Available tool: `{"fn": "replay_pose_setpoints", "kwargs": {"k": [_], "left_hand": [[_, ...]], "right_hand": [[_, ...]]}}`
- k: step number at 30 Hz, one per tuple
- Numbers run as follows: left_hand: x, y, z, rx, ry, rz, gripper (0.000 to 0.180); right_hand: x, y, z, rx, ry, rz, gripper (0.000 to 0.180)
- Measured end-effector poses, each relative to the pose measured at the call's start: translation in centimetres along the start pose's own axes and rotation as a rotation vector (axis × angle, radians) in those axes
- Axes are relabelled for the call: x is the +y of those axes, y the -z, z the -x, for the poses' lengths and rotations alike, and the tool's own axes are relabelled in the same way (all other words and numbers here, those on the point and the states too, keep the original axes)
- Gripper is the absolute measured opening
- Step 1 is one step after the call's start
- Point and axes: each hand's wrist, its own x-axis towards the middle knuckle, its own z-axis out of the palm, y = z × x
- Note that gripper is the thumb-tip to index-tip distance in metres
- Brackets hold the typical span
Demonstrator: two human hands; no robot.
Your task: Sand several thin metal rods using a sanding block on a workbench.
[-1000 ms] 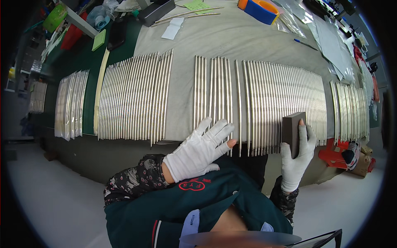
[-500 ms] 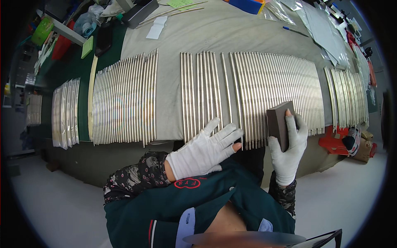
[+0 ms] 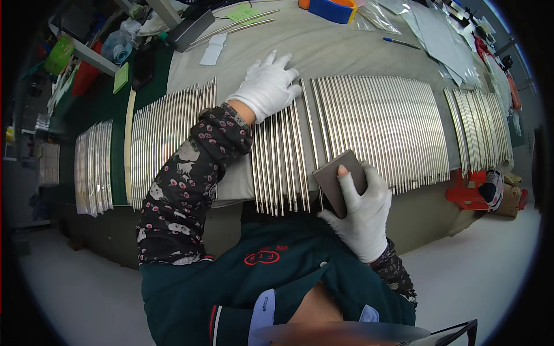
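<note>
My left hand (image 3: 266,86), in a white glove, lies over the far ends of the middle group of thin metal rods (image 3: 280,167). Its fingers are spread and point away from me; whether the palm presses on the rods cannot be seen. My right hand (image 3: 366,213), gloved with bare fingertips, grips a flat grey-brown block (image 3: 330,180) near the front ends of the rods. The block is tilted and covers part of a single rod (image 3: 307,109) and the near left corner of the large right-hand row of rods (image 3: 381,127).
Another row of rods (image 3: 167,138) lies to the left, beside a wooden strip (image 3: 128,150). Bagged rods (image 3: 94,167) sit at the far left, more rods (image 3: 482,132) at the right. A pen (image 3: 402,43), a blue-orange tape roll (image 3: 332,10) and a dark box (image 3: 193,30) lie at the back.
My left hand has moved from the rods' near ends to their far ends. My right hand has brought the block leftward and turned it.
</note>
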Motion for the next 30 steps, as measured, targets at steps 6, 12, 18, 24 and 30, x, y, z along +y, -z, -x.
{"fn": "replay_pose_setpoints", "kwargs": {"k": [6,12,18,24,30], "left_hand": [[0.0,-1.2,-0.6,-0.038,0.002,-0.011,0.04],[-1.0,-1.9,-0.9,0.242,0.029,0.191,0.036],[2.0,1.6,0.0,0.0,0.339,1.261,0.024],[2.7,2.3,1.0,0.116,0.377,1.425,0.02],[3.1,2.6,1.0,0.191,0.402,1.409,0.018]], "right_hand": [[0.1,-0.2,-0.1,-0.006,-0.004,0.012,0.096],[0.0,-0.3,-0.1,0.011,0.015,-0.009,0.096],[0.7,-1.4,0.6,0.108,-0.004,0.05,0.095],[0.9,0.0,-0.5,0.147,-0.066,-0.058,0.082],[-1.9,0.2,-4.4,0.222,0.032,-0.126,0.063]]}}
